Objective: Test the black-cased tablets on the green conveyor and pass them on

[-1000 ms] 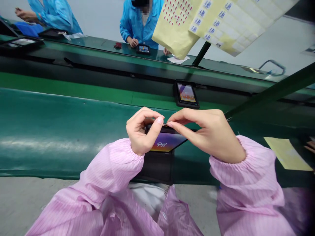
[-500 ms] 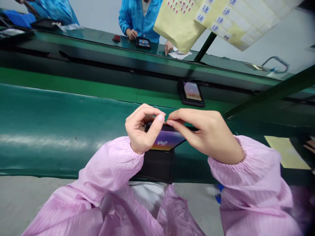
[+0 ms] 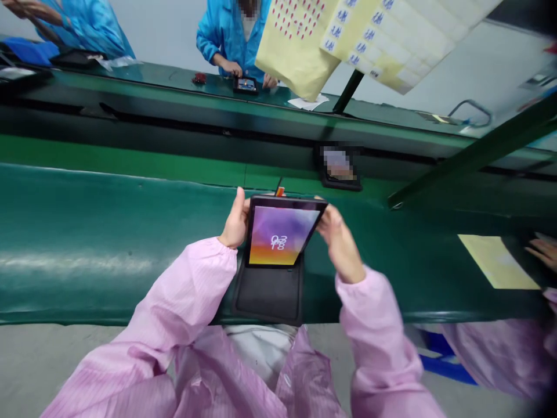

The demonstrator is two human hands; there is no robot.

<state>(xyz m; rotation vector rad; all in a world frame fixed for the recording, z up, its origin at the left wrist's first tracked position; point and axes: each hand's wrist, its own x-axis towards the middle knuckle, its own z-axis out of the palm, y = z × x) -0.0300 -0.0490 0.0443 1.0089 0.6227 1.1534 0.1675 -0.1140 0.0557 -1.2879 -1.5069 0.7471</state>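
A tablet (image 3: 279, 235) with a lit purple and orange screen stands tilted up in front of me. Below it, a flat black tray or case (image 3: 267, 293) lies on the green table mat. My left hand (image 3: 236, 220) grips the tablet's upper left edge, its thumb up and the other fingers partly behind. On the opposite side, my right hand (image 3: 342, 241) holds the upper right edge, with its fingers behind the frame. A small orange and dark strip (image 3: 281, 190) sticks up past the tablet's top edge; what it is attached to is hidden.
Another tablet in a black case (image 3: 338, 165) lies on the green strip beyond the mat. A yellow sheet (image 3: 498, 261) is at right, near another person's hand (image 3: 543, 252). A green post (image 3: 474, 154) slants across the right. Co-workers in blue sit across the bench.
My hands have parted from the tablet's top edge to its two sides. The screen now shows fully, and the orange strip has come into view above it.
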